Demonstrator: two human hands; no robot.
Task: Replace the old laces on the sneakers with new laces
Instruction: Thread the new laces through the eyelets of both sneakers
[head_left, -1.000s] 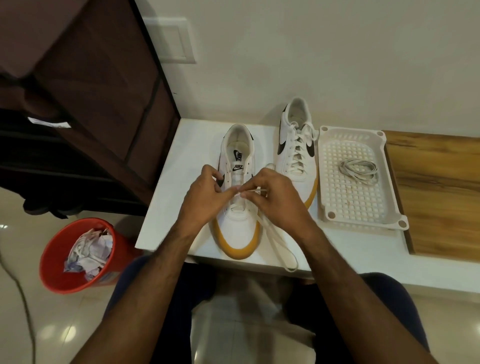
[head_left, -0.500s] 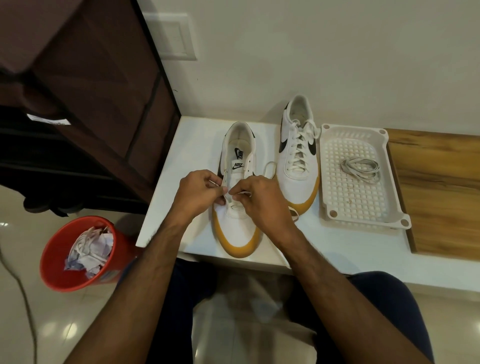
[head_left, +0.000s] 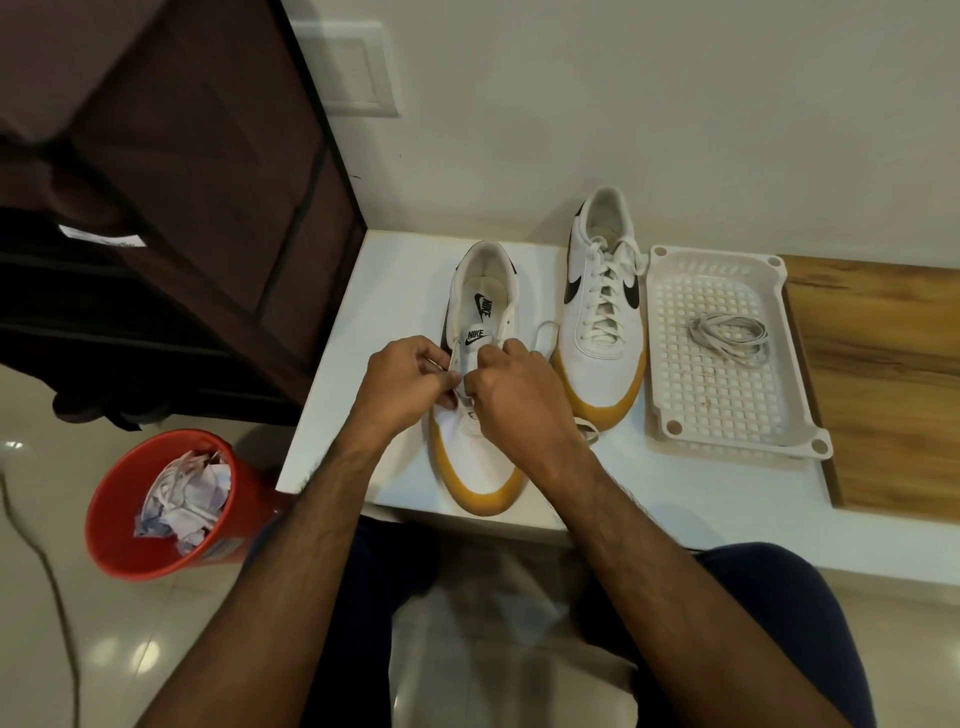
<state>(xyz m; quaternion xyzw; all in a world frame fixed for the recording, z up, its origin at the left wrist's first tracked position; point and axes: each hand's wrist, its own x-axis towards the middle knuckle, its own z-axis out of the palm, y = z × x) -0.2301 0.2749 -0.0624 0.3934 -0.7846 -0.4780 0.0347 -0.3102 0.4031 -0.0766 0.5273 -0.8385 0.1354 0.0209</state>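
Near sneaker (head_left: 480, 374): on the white table (head_left: 395, 270), toe toward the person.
Lace (head_left: 543, 332): loops out right of it.
Left hand (head_left: 402, 387): fingers curled, pinching lace at the eyelets.
Right hand (head_left: 519, 400): likewise pinching.
Second sneaker (head_left: 602, 312): laced, beside a white tray (head_left: 670, 410) holding a coiled lace (head_left: 730, 340).

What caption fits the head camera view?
Both hands, left hand and right hand, thread a white lace through the near white gum-soled sneaker.
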